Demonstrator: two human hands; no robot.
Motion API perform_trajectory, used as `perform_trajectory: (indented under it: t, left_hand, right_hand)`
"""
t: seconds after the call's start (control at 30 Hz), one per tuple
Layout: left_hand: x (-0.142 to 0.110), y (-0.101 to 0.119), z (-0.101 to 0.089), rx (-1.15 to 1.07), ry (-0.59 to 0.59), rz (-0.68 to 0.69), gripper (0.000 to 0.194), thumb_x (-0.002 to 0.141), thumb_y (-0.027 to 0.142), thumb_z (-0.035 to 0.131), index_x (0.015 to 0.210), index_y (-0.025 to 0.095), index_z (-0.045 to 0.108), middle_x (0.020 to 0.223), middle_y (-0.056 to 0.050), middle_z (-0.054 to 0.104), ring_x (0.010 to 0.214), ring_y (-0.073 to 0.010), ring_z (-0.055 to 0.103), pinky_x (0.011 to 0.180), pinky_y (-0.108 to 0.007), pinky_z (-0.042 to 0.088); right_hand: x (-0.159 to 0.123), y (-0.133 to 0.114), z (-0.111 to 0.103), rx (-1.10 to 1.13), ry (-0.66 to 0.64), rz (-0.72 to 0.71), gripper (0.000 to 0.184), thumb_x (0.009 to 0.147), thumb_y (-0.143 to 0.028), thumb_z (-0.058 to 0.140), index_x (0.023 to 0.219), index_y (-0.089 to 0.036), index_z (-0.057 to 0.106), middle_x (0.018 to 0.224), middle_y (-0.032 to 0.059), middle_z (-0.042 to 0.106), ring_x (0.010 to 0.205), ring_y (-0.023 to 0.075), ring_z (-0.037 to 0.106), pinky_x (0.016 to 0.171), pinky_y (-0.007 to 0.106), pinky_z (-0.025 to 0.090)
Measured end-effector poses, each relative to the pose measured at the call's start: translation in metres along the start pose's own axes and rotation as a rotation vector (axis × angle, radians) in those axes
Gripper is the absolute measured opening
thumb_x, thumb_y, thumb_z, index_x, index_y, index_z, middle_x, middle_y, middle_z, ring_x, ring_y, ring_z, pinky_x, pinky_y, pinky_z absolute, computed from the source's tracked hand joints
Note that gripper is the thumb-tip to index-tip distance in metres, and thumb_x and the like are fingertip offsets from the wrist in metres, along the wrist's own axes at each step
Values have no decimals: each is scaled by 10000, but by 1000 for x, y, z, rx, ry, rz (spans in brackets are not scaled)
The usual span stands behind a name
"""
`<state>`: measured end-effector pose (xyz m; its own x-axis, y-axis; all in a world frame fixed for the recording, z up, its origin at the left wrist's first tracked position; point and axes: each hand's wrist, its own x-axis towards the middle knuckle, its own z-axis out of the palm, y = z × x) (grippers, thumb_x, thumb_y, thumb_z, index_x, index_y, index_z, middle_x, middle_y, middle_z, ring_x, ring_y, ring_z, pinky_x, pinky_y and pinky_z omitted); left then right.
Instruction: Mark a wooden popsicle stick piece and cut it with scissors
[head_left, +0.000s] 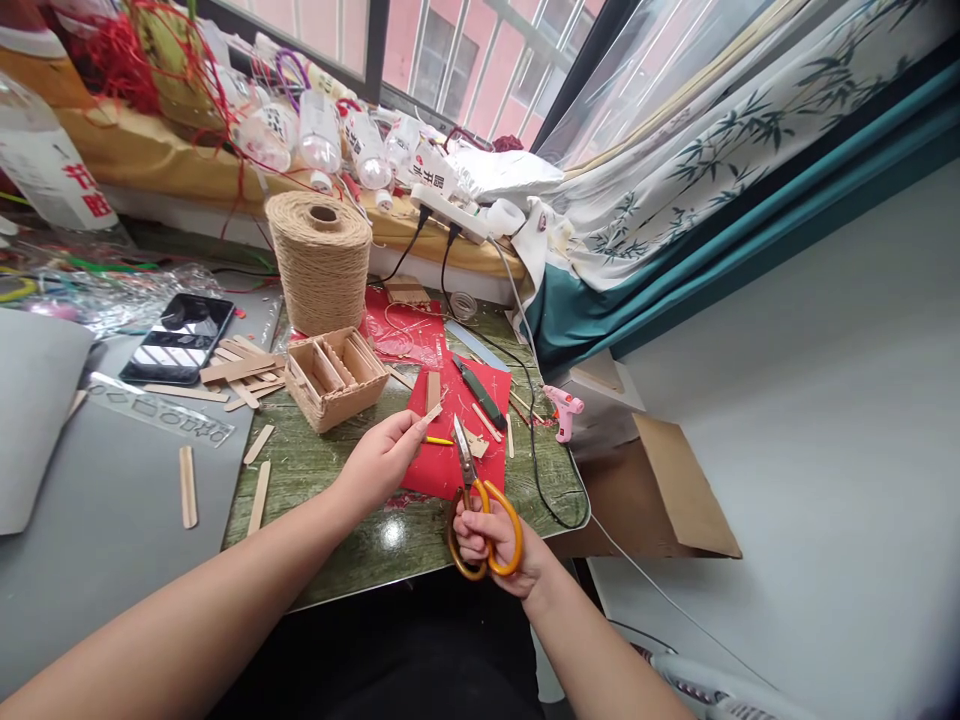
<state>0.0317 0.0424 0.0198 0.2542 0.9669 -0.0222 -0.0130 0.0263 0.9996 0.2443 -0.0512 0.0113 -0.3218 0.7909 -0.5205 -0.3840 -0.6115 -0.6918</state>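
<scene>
My left hand [384,458] pinches a small wooden stick piece [433,410] between thumb and fingers, above a red paper sheet [442,465]. My right hand [496,545] is closed through the handles of orange scissors [480,505], whose blades point up toward that stick piece. A small box of craft sticks wrapped in twine [335,377] stands just left of my left hand. A large spool of jute twine [322,258] stands behind it.
Loose craft sticks [240,372] and a phone [178,337] lie to the left. A utility knife [478,390], a pink glue gun [564,410], a power strip [448,213] with cables, a cardboard piece [660,495] and curtains [712,150] are to the right.
</scene>
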Motion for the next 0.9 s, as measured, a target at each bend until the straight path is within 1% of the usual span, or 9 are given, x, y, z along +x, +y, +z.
perform_trajectory:
  t: [0.07, 0.1, 0.2, 0.27, 0.43, 0.57, 0.63, 0.73, 0.9]
  left_hand:
    - [0, 1, 0, -9, 6, 7, 420, 995, 543, 492, 757, 197, 509, 651, 43, 459, 593, -116, 399, 579, -245, 327]
    - [-1, 1, 0, -10, 7, 8, 417, 994, 542, 493, 762, 197, 512, 655, 43, 459, 596, -116, 397, 580, -245, 328]
    - [-2, 3, 0, -16, 11, 10, 399, 998, 535, 488, 786, 198, 521, 663, 44, 456, 602, -117, 392, 581, -244, 328]
    - [-3, 4, -1, -1, 12, 15, 396, 1002, 521, 480, 775, 199, 510, 658, 44, 451, 605, -118, 389, 583, -243, 328]
    - [-5, 8, -4, 99, -23, 25, 406, 986, 491, 492, 705, 199, 464, 637, 43, 432, 602, -118, 382, 577, -243, 323]
    - [-6, 8, -5, 120, -46, 58, 388, 970, 469, 510, 699, 194, 465, 649, 39, 410, 628, -119, 380, 590, -244, 320]
    - [-7, 8, -5, 106, -54, 78, 393, 966, 464, 518, 688, 192, 458, 642, 38, 399, 626, -117, 372, 594, -246, 316]
    - [-9, 7, -5, 105, -67, 122, 405, 966, 469, 522, 678, 188, 477, 633, 34, 406, 620, -118, 374, 598, -252, 317]
    - [-12, 4, -6, 72, -108, 167, 396, 989, 450, 491, 688, 192, 485, 620, 37, 432, 595, -114, 377, 595, -260, 323]
  right_hand:
    - [3, 4, 1, 96, -43, -15, 369, 769, -400, 866, 818, -163, 587, 667, -44, 498, 499, 30, 295, 471, 163, 224]
    - [5, 6, 2, 126, -56, -36, 410, 784, -477, 841, 796, -167, 572, 672, -39, 493, 502, 34, 283, 470, 167, 205]
    - [5, 8, 3, 94, -103, -54, 562, 877, -718, 614, 766, -170, 561, 713, 18, 565, 489, 51, 293, 462, 192, 185]
    - [4, 8, 2, 0, -125, -75, 610, 898, -775, 514, 764, -180, 540, 713, 39, 601, 468, 62, 314, 464, 210, 208]
    - [0, 2, -3, -245, -84, -194, 573, 842, -774, 612, 835, -227, 440, 822, 68, 680, 538, 108, 455, 529, 246, 320]
    - [-6, -11, -6, -380, -171, -226, 620, 825, -837, 546, 910, -231, 448, 1011, 128, 689, 698, 158, 529, 614, 281, 366]
    - [-10, -15, -4, -477, -175, -230, 615, 831, -828, 548, 958, -232, 459, 1050, 125, 672, 750, 175, 538, 649, 296, 381]
    - [-17, -16, 3, -632, -113, -253, 550, 865, -744, 610, 1014, -234, 469, 1076, 97, 643, 800, 178, 540, 696, 304, 406]
    - [-21, -15, 18, -801, -100, -237, 481, 909, -664, 630, 1021, -221, 477, 1034, 59, 628, 775, 155, 510, 720, 295, 411]
